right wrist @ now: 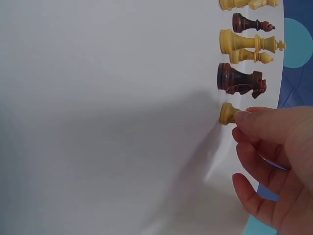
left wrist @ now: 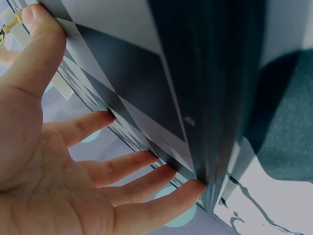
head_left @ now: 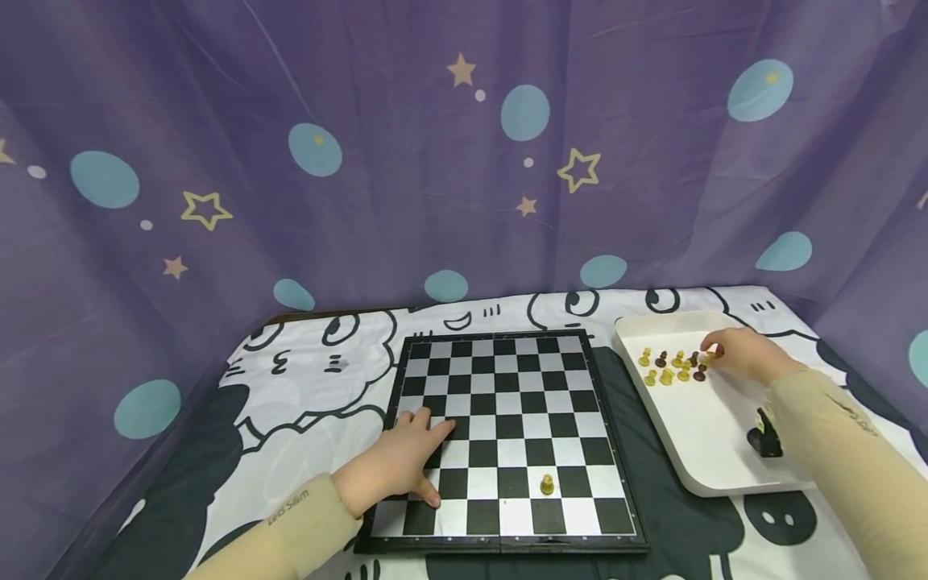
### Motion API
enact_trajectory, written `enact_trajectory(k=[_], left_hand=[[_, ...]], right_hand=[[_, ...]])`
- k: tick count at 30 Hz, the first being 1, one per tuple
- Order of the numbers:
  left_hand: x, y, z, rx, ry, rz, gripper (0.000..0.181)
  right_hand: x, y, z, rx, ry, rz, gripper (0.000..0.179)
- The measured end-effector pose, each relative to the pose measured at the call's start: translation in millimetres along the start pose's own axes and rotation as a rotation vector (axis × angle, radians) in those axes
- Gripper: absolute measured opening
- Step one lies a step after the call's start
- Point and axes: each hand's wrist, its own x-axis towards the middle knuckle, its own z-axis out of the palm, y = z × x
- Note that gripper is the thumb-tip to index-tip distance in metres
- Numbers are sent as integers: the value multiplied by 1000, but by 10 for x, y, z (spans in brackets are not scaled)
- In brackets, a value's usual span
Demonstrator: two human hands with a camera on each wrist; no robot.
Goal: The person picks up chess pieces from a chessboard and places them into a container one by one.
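My right hand [head_left: 750, 355] reaches into the far part of a white tray [head_left: 718, 451]. Its thumb and index finger pinch the top of a pale yellow chess piece [right wrist: 227, 113], whose base stays visible; the fingers hide its top. Beside it stand a dark brown knight [right wrist: 240, 80] and several other yellow and brown chess pieces. My left hand [head_left: 399, 457] rests with fingers spread on the left side of a black-and-white chessboard [head_left: 509, 457], fingertips touching the squares and holding nothing. One small yellow chess piece [head_left: 547, 484] stands upright near the board's front edge.
A black object [head_left: 764, 439] lies in the tray beside the right sleeve. The tray's raised wall [head_left: 656, 419] stands right of the board. A cartoon-patterned cloth [head_left: 312, 362] covers the table, and a purple curtain [head_left: 406, 161] hangs behind.
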Motion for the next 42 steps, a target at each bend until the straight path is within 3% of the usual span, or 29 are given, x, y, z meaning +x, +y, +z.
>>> enact_trajectory(k=[9,20,30,42], left_hand=[[1,-16,10,2,13,18,102],[1,-16,16,-4,1,14,102],[-3,-8,-24,-5,4,16,100],[12,7,-19,3,-21,-9,100]], right_hand=[[-30,-11,-62,6,-5,6,28],[-62,-53,-146,13,69,-84,27],[-35,-253,-288,59,99,-80,30],[-45,-628,-325,95,132,-173,25]])
